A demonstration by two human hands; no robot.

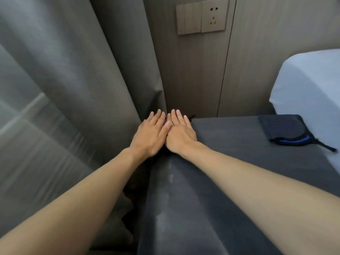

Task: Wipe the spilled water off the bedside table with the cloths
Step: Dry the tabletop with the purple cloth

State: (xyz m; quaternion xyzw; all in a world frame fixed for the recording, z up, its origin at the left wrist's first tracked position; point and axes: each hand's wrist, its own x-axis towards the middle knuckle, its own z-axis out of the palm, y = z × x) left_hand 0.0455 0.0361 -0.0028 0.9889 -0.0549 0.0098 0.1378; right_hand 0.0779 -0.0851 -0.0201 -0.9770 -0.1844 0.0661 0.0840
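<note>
The bedside table (230, 150) has a dark grey top. Both my hands lie flat, side by side, at its far left corner. My left hand (150, 135) partly overhangs the table's left edge, and my right hand (181, 135) touches it thumb to thumb. Their fingers are straight and point toward the wall. A dark cloth (191, 117) shows only as slivers around and under the hands, with a purple speck between the fingers. Pale wet streaks (171, 176) run along the table's left edge toward me.
A dark pouch with blue trim and a cord (287, 132) lies at the table's far right, beside a white bed (309, 85). Grey curtains (82, 80) hang close on the left. A wall socket panel (202, 17) sits above.
</note>
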